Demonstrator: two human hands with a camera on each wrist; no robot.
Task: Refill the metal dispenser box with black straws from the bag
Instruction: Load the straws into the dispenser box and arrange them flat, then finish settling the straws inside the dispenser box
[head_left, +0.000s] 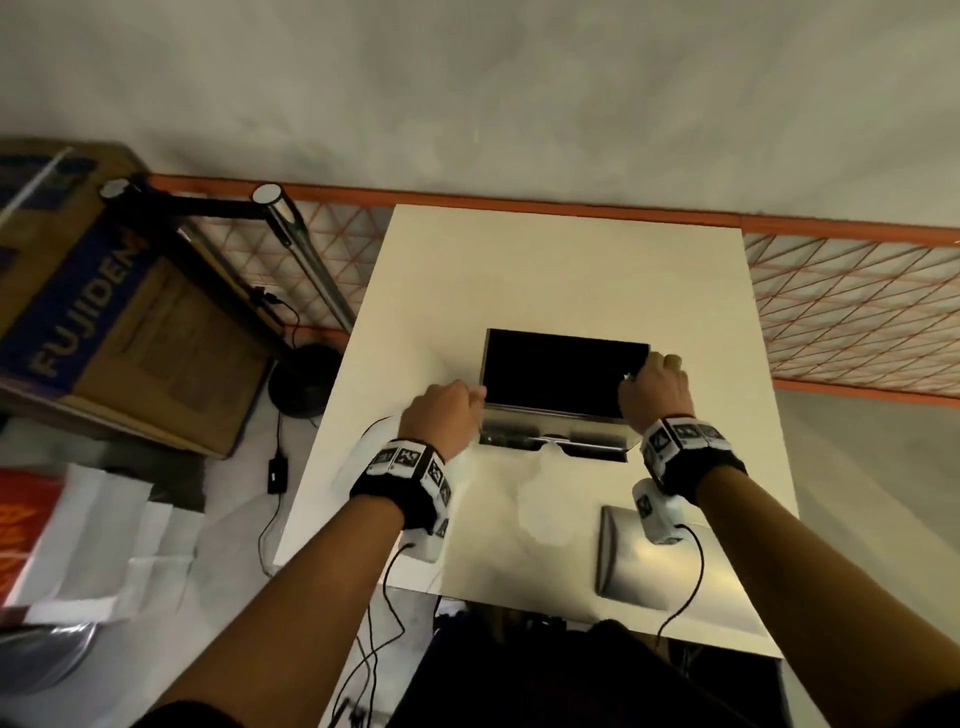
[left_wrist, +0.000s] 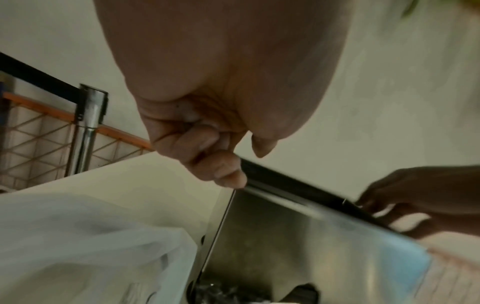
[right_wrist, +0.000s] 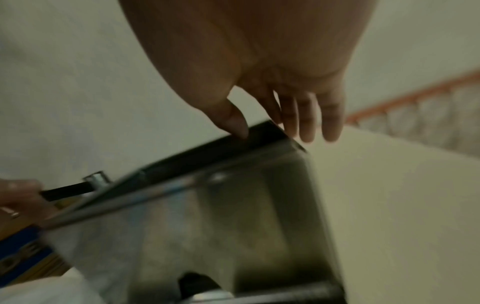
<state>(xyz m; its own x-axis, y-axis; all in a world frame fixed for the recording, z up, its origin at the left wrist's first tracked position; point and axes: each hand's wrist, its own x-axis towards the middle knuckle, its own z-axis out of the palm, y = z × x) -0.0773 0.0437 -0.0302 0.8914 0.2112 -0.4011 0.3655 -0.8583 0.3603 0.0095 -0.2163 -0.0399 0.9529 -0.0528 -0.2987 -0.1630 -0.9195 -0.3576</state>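
Metal dispenser box (head_left: 558, 415) on the white table (head_left: 571, 280), a hand at each end of its open top.

Black straws (head_left: 563, 371) fill the box to the rim, and the slot along its near foot shows a few more. The left hand (head_left: 441, 415) sits at the box's left top corner with its fingers (left_wrist: 221, 164) curled into a loose fist, knuckles touching the rim; the left wrist view shows nothing held in them. The right hand (head_left: 655, 387) is at the right top corner, fingers (right_wrist: 306, 115) straight and relaxed, the thumb tip on the front rim and the others reaching over the end wall. A clear plastic bag (left_wrist: 85, 242) lies crumpled on the table just left of the box. A flat metal lid (head_left: 623, 556) rests near the table's front edge, under the right wrist. Left of the table stand a cardboard carton (head_left: 104, 312) and a metal stand (head_left: 296, 244).
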